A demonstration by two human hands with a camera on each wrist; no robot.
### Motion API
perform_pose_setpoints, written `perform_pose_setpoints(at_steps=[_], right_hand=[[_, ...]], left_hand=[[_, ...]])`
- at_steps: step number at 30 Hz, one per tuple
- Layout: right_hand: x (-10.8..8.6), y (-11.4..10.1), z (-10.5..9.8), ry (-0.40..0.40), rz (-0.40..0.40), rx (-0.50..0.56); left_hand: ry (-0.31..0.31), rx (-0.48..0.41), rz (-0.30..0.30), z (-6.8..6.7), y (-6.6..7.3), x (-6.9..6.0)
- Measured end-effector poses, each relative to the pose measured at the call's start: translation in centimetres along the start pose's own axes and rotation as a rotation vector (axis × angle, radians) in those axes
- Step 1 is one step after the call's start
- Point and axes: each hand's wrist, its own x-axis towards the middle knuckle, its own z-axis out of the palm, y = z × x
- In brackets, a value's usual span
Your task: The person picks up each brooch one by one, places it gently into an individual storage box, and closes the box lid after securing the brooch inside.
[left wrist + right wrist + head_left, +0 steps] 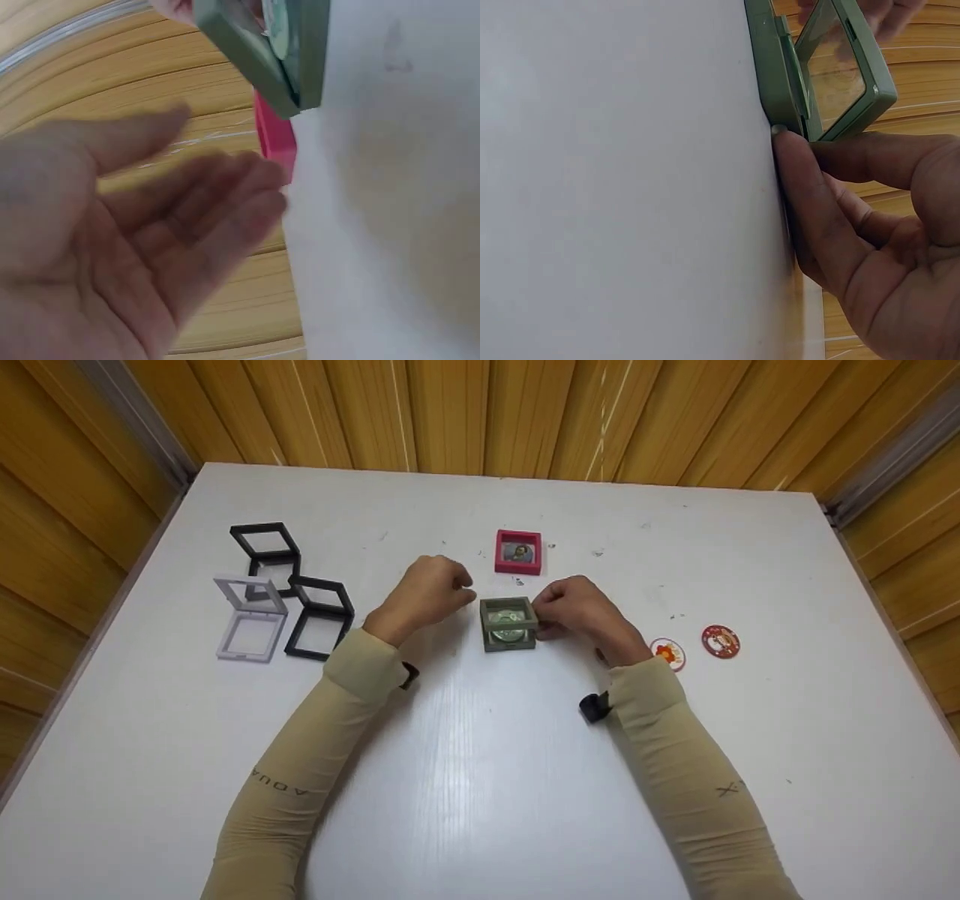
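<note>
Some right fingers [817, 202] apparently pinch green case's [510, 646] edge; left fingers [225, 244] clear.

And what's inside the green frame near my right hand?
A round green disc sits inside the green frame, beneath its partly raised lid. The disc's underside is hidden, and its markings are too small to make out.

left sleeve [307, 761] "AQUA", right sleeve [686, 765] "X"

L grip [135, 244] blurry, tabletop [450, 795] glare, R-wrist pic dimmer.
</note>
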Motion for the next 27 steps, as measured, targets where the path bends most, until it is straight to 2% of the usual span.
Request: perform_pose_setpoints(at_steps=[4, 6, 10, 13, 15, 22, 27], right_hand=[[0.0, 0.0, 0.0, 0.005, 0.007, -0.003], [0.0, 0.0, 0.0, 0.009, 0.013, -0.014], [0.0, 0.0, 0.0, 0.005, 0.02, 0.01], [0.0, 0.1, 0.0, 0.001, 0.023, 0.044], [-0.1, 0.1, 0.0, 0.002, 0.021, 0.055], [0.0, 0.0, 0.0, 0.007, 0.027, 0.029], [0.0, -0.2, 0.1, 0.013, 0.038, 0.022]], left_hand=[[-0.105, -0.14, -0.151, 0.4, -0.4, 0.1], [-0.148, -0.229, -0.198, 0.5, -0.3, 0.2], [-0.195, -0.395, -0.267, 0.6, -0.5, 0.4], [-0.196, -0.503, -0.304, 0.8, -0.8, 0.7], [-0.19, -0.544, -0.316, 1.0, -1.0, 0.7], [-0.128, -0.6, -0.338, 1.6, -1.4, 0.9], [-0.109, -0.619, -0.349, 1.9, -1.3, 0.8]])
